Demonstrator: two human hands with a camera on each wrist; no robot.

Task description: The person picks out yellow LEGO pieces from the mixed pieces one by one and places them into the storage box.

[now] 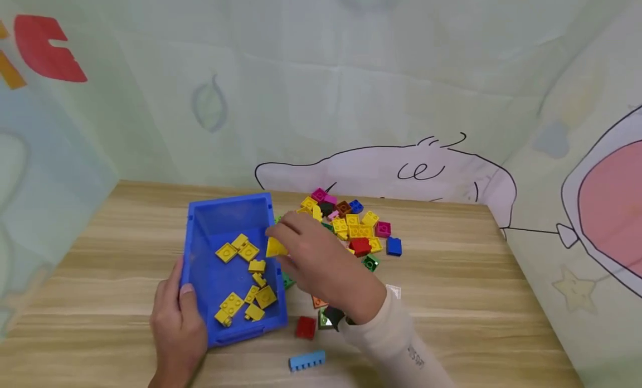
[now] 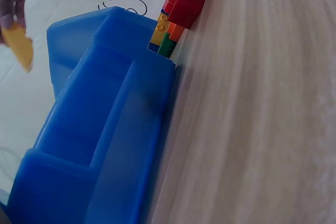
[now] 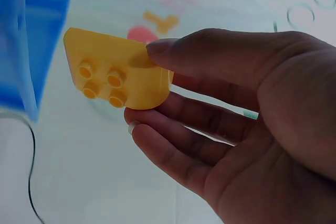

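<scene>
Near the right-hand rim of a blue bin [image 1: 204,271], a yellow block [image 3: 113,69] is pinched between the right hand's [image 1: 321,257] thumb and fingers, its long axis pointing from them toward the bin; the left hand [image 1: 176,321] grips the bin's opposite wall.

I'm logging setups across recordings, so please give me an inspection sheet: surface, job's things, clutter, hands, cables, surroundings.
Surface: wood-grain table.
Job's things: blue bin, yellow bricks inside; studded yellow piece, held.
Clutter: mixed-colour brick pile right of the bin; red brick and light-blue brick nearer the person.
Hands: left hand grips the bin's left side; right hand pinches the yellow piece.
Cables: nothing seen.
Surroundings: printed backdrop with cartoon drawings.
</scene>
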